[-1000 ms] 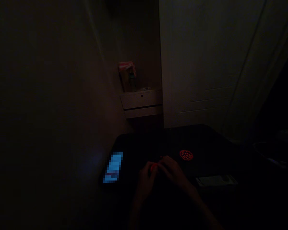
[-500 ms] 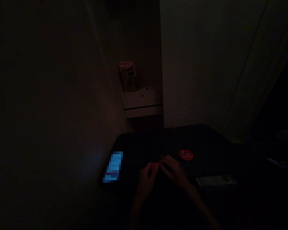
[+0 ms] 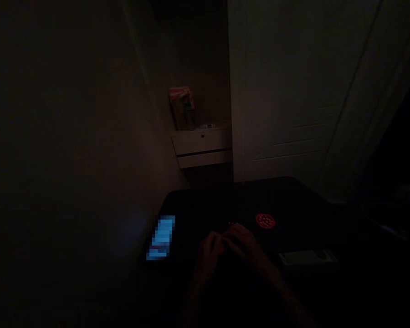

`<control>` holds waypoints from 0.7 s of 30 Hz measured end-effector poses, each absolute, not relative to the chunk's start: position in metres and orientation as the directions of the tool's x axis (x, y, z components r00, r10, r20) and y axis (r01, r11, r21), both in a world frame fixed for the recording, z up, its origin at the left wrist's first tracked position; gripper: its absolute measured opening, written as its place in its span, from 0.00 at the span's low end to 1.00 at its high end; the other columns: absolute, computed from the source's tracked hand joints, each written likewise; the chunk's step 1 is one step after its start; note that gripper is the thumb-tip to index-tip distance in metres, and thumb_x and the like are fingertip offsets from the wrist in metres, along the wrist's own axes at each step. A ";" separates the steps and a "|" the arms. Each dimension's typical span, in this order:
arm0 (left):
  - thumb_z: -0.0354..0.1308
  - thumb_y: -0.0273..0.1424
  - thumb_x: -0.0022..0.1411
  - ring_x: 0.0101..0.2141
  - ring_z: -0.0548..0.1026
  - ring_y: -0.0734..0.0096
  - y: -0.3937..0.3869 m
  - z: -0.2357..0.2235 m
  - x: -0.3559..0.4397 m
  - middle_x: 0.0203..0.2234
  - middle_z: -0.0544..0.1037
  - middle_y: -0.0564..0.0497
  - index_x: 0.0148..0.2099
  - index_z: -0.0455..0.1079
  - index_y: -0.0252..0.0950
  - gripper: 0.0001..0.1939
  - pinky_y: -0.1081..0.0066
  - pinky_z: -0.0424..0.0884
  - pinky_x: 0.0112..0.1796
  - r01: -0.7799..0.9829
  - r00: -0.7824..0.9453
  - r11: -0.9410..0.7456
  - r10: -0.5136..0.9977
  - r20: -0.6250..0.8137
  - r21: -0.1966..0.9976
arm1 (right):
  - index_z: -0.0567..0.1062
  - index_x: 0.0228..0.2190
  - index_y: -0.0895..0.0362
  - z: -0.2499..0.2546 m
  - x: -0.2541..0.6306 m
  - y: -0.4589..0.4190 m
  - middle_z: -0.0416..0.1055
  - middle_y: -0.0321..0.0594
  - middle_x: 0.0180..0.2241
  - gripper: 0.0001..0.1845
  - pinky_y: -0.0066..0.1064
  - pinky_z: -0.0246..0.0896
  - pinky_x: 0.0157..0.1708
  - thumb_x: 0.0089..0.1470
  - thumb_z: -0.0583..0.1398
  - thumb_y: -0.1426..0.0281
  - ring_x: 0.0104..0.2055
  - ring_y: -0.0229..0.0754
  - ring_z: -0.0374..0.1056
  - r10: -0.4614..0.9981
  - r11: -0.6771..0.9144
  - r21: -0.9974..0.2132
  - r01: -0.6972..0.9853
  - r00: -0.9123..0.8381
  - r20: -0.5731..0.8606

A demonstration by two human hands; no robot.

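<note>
- Head view, v. dark: L hand (image 3: pixel 208 253) and R hand (image 3: pixel 246 239) meet over the dark worktop (image 3: pixel 205 205), small red thing (image 3: pixel 221 248) right b/w them.
- L grip looks clamped on it; R fingertips are up against the same spot, but whether they pinch it, can't tell.
- Main risk, prob.: a slip. Thing's tiny, light's poor, and the fingers hide most of it, so a loose pinch could drop it onto black.
- Also: red bits (image 3: pixel 230 223) lie just beyond the R fingers; one careless knuckle could scatter 'em, hard to find in this gloom.
- Round red piece (image 3: pixel 265 221) sits near, to the R hand's right; a wide elbow or wrist swing might shove it.
- Bright screen (image 3: pixel 162 237) at far L, well apart: low knock risk, though its glare could hurt dark-adapted eyes.
</note>
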State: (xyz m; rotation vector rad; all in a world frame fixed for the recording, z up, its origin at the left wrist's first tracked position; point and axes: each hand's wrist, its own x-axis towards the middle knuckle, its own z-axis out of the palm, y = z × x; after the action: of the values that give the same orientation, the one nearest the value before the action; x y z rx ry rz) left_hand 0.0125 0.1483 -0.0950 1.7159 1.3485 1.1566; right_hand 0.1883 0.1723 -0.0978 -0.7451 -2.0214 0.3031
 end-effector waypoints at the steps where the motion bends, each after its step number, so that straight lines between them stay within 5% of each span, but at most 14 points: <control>1: 0.49 0.46 0.70 0.31 0.73 0.67 0.148 -0.095 0.012 0.28 0.76 0.52 0.35 0.71 0.38 0.20 0.72 0.65 0.34 0.379 0.074 -0.245 0.969 0.235 0.892 | 0.78 0.41 0.52 -0.098 0.188 0.172 0.79 0.40 0.38 0.09 0.38 0.69 0.49 0.69 0.57 0.66 0.42 0.45 0.74 0.611 0.787 -0.481 0.387 -0.383 0.692; 14: 0.49 0.47 0.69 0.30 0.73 0.67 0.149 -0.099 0.009 0.28 0.77 0.51 0.37 0.72 0.37 0.19 0.72 0.66 0.33 0.390 0.065 -0.241 0.970 0.235 0.889 | 0.77 0.43 0.51 -0.106 0.186 0.172 0.79 0.42 0.38 0.08 0.43 0.69 0.50 0.68 0.57 0.68 0.43 0.47 0.74 0.625 0.766 -0.436 0.472 -0.388 0.677; 21: 0.50 0.41 0.68 0.28 0.72 0.69 0.151 -0.102 0.011 0.26 0.75 0.53 0.37 0.72 0.38 0.15 0.72 0.63 0.30 0.431 0.061 -0.268 0.961 0.268 0.862 | 0.74 0.36 0.53 -0.110 0.178 0.170 0.76 0.42 0.34 0.05 0.40 0.71 0.42 0.64 0.57 0.71 0.38 0.47 0.72 0.616 0.743 -0.394 0.541 -0.322 0.719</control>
State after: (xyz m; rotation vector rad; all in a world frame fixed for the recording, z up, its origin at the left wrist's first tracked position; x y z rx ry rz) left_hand 0.0113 0.1508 -0.1023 1.7594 1.3925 1.1683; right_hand 0.1781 0.1704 -0.1099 -0.8759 -1.9982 0.1001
